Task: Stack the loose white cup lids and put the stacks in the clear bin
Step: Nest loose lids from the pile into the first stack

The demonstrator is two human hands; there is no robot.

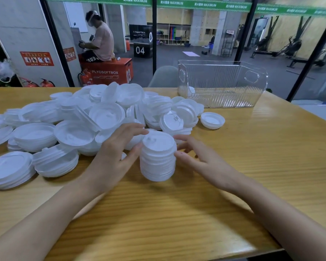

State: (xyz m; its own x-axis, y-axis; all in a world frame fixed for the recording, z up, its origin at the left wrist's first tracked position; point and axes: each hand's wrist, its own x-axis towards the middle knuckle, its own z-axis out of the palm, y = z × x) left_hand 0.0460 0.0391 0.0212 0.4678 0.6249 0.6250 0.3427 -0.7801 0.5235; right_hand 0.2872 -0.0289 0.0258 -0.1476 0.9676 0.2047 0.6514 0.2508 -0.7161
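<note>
An upright stack of white cup lids stands on the wooden table in front of me. My left hand grips it, thumb on its left side and fingers curved round the far side of the top. My right hand is at the stack's right side with the fingers spread and loose; the thumb tip touches the stack. A big heap of loose white lids spreads over the table's left and middle. The clear ribbed bin stands at the back right, with one white lid showing at its left end.
One lid lies upside down by itself right of the heap. Short stacks lie at the front left. Behind the table are a chair back, a glass wall, and a person sitting on a red box.
</note>
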